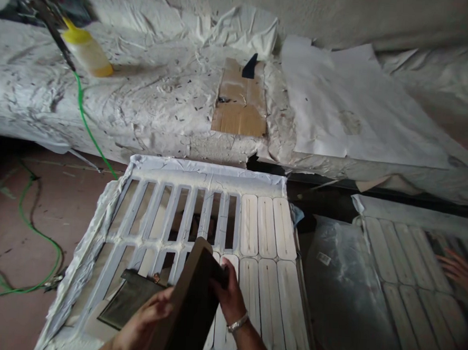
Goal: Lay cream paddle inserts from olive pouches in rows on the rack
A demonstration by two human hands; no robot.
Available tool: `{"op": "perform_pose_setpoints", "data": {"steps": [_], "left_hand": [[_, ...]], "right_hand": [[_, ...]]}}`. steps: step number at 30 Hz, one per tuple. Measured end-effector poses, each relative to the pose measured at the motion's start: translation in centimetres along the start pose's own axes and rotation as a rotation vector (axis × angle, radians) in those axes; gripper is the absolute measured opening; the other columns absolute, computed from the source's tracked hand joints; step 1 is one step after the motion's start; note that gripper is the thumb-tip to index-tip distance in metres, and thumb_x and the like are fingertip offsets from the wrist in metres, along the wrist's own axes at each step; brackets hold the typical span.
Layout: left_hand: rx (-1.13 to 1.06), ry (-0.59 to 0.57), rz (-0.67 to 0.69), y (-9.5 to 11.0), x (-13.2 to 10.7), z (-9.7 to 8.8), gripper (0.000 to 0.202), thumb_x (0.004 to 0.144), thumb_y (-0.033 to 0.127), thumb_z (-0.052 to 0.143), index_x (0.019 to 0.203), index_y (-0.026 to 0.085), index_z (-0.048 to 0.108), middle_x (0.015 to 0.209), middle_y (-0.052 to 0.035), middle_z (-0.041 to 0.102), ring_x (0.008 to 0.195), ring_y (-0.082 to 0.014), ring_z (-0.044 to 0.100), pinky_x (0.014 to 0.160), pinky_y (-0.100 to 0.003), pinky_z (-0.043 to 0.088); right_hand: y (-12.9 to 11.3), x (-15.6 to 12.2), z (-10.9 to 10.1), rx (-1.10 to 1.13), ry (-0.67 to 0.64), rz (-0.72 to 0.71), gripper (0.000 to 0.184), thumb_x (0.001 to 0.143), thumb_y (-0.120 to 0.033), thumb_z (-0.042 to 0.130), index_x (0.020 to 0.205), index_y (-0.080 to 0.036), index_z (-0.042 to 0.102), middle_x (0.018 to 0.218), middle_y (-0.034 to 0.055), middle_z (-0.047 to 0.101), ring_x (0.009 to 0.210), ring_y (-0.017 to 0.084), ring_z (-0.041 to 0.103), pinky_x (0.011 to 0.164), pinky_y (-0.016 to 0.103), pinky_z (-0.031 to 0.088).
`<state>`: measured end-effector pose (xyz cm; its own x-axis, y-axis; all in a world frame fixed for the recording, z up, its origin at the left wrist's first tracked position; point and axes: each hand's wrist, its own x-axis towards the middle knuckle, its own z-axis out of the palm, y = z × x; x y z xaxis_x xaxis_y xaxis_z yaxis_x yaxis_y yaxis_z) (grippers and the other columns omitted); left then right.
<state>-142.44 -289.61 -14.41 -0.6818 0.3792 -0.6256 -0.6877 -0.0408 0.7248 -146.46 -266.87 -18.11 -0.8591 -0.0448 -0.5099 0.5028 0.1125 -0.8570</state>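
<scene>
Hands: the left hand (140, 320) is up against the left side of a dark boxy thing (194, 310), partly hidden, so I cannot tell how tightly it holds; the right hand (229, 296) is clamped on the right side of it; a shiny bracelet (237, 322) is on that wrist
Dark boxy thing: tilted, between both hands, above the white rack (208, 169)
White rack: long gaps on the left, pale pads (268, 227) on the right; a dark flat piece (125, 303) lies on it, near the left hand
Sides: a green cord (57, 254) curls over the red-brown floor (2, 203) on the left; a clear plastic sheet (342, 313) is on the right; past it, another person's hand (460, 268) is at a second rack (401, 254)
Table: the messy, pale-covered table (154, 107) holds cardboard (239, 120), a dark pointed piece (249, 68), white paper (328, 96) and a yellow-topped bottle (90, 55)
</scene>
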Motion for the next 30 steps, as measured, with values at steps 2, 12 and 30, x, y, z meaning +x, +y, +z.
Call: {"op": "perform_pose_setpoints", "data": {"steps": [2, 12, 30], "left_hand": [[-0.285, 0.010, -0.036, 0.7, 2.8, 3.6, 0.059, 0.078, 0.061, 0.041, 0.114, 0.018, 0.059, 0.102, -0.0095, 0.064, 0.101, -0.0280, 0.058, 0.090, -0.042, 0.044], [-0.808, -0.189, -0.323, -0.7, 7.9, 9.4, 0.072, 0.071, 0.064, 0.055, 0.116, 0.007, 0.057, 0.107, -0.0157, 0.063, 0.112, -0.0309, 0.053, 0.101, -0.042, 0.035], [1.696, -0.306, 0.519, 10.8, 10.9, 11.1, 0.089, 0.055, 0.010, 0.055, 0.140, 0.020, 0.031, 0.123, -0.0155, 0.049, 0.110, -0.0355, 0.046, 0.097, -0.052, 0.031]], "right_hand": [[0.3, 1.5, -1.6, -0.109, 0.166, -0.069, 0.066, 0.072, -0.044, 0.063, 0.126, -0.019, 0.037, 0.123, 0.0109, 0.051, 0.114, 0.023, 0.049, 0.099, 0.040, 0.040], [0.5, 3.5, -6.7, -0.131, 0.356, -0.237, 0.049, 0.081, -0.038, 0.055, 0.122, -0.018, 0.039, 0.098, 0.0067, 0.056, 0.088, 0.015, 0.058, 0.082, 0.031, 0.050], [-7.2, 4.6, -19.8, -0.496, -0.399, -0.331, 0.034, 0.086, -0.017, 0.039, 0.103, -0.025, 0.067, 0.102, 0.0034, 0.068, 0.099, 0.018, 0.062, 0.090, 0.038, 0.048]]}}
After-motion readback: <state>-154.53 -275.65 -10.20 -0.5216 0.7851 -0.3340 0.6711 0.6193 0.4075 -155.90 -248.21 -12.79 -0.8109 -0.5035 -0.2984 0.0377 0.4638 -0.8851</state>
